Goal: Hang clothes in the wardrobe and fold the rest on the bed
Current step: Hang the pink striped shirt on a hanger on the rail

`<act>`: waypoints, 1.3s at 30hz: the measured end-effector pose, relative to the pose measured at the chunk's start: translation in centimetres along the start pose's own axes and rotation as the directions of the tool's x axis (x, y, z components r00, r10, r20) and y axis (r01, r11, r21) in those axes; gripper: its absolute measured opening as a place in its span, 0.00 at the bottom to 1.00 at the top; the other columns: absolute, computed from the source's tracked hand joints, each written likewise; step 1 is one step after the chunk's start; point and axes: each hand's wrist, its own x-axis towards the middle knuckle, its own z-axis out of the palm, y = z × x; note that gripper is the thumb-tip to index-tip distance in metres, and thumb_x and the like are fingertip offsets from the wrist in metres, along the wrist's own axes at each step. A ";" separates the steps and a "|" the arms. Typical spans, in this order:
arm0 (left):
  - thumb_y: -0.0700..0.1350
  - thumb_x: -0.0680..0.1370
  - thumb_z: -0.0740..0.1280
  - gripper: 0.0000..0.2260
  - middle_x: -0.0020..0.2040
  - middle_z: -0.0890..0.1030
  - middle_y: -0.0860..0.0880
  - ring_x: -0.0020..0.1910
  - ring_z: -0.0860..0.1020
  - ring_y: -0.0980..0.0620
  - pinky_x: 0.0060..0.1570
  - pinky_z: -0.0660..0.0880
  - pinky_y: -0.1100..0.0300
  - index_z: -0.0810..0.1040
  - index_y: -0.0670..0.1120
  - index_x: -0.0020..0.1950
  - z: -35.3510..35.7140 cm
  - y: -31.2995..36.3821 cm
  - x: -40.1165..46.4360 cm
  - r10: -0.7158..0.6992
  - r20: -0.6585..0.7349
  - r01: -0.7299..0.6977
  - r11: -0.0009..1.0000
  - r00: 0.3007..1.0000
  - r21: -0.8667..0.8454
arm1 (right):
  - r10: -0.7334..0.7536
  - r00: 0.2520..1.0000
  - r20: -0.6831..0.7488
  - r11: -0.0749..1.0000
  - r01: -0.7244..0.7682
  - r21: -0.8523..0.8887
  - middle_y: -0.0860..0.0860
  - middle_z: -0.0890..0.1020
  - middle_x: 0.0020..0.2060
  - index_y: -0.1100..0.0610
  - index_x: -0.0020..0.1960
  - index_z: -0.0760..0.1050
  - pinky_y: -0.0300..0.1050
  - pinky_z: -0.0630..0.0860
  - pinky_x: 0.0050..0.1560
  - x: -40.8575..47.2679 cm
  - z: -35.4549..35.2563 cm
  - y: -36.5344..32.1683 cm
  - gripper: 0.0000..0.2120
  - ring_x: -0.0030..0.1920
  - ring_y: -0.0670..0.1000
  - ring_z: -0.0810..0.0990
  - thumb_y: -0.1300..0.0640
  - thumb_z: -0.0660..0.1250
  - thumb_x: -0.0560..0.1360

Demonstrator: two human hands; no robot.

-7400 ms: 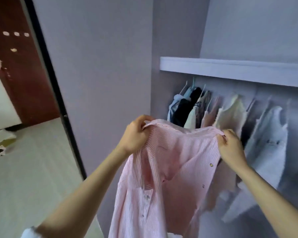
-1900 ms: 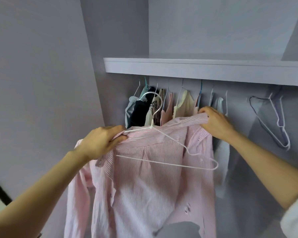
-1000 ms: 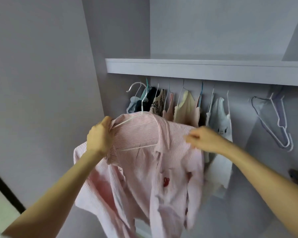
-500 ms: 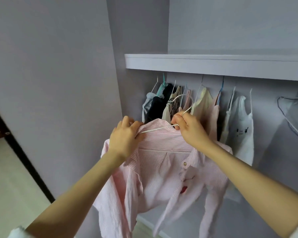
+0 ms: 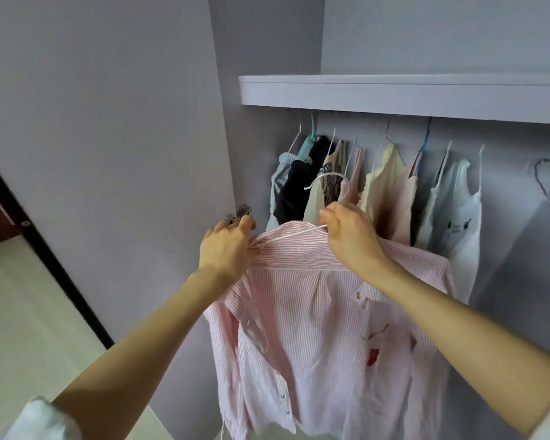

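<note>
Both your arms are extended forward and up, forearms bare. Your left hand sits palm-down, fingers curled, gripping the left shoulder of the pink striped cotton shirt. Your right hand is slightly higher, just beside the left, fingers pinching the neck of the thin white wire hanger at the collar.

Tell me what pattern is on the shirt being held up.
Thin pink and white stripes on the shirt, seen clearly in the head view.
</note>
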 end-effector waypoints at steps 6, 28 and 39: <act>0.39 0.78 0.60 0.14 0.58 0.75 0.43 0.52 0.76 0.37 0.45 0.71 0.50 0.67 0.45 0.63 -1.0 -0.9 1.3 -0.001 0.049 -0.002 0.998 0.999 0.063 | -0.025 0.968 0.248 0.962 0.091 -0.258 0.57 0.81 0.47 0.61 0.52 0.76 0.46 0.65 0.43 -0.5 -0.1 0.1 0.11 0.50 0.60 0.77 0.59 0.56 0.80; 0.36 0.71 0.60 0.14 0.51 0.79 0.41 0.49 0.76 0.38 0.41 0.69 0.55 0.73 0.45 0.56 -1.9 -4.6 1.6 -0.075 0.023 0.075 0.997 0.997 -0.025 | -0.078 0.862 0.501 0.838 0.329 -0.435 0.50 0.78 0.52 0.55 0.58 0.76 0.45 0.68 0.49 -1.7 2.5 1.1 0.16 0.52 0.56 0.75 0.64 0.56 0.76; 0.34 0.70 0.60 0.15 0.45 0.80 0.40 0.45 0.75 0.37 0.39 0.68 0.55 0.74 0.45 0.54 -2.9 -3.3 1.9 -0.045 -0.151 0.013 0.979 0.987 -0.202 | 0.093 0.882 0.462 0.936 0.081 -0.343 0.54 0.78 0.40 0.58 0.38 0.70 0.48 0.68 0.41 -1.7 2.1 0.8 0.13 0.45 0.58 0.78 0.60 0.56 0.80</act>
